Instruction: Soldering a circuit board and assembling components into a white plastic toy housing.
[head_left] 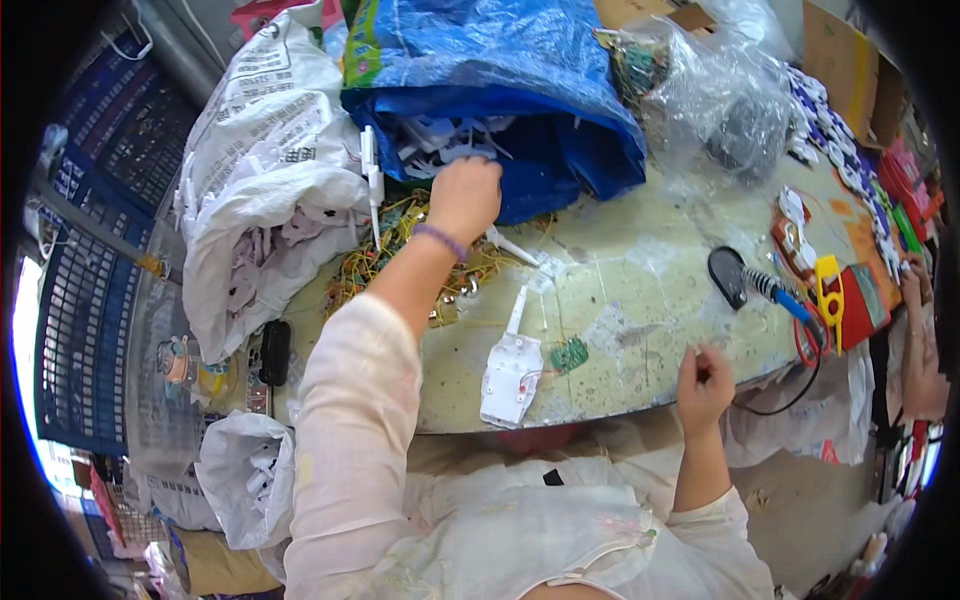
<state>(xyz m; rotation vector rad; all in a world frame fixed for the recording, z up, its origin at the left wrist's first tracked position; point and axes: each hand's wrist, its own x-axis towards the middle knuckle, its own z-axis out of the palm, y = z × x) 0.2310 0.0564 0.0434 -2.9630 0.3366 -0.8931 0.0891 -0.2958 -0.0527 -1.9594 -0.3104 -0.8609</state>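
Note:
My left hand (465,197), with a purple band at the wrist, reaches into the mouth of a blue woven bag (480,60). It touches or hovers at the white plastic parts (430,140) inside; its fingertips are hidden. Over the table's front edge, my right hand (706,382) is curled with thumb and finger together. Whatever is in that pinch is too small to make out. Between the hands lies a white plastic casing (512,380) with a narrow stem, wired to a small green circuit board (569,355).
A soldering iron (785,293) with a blue handle lies at the right, beside a black stand (727,277). Tangled yellow wires (375,262) cover the table's left part. White sacks (265,190) of parts stand left. Clear plastic bags (720,110) lie at the back right.

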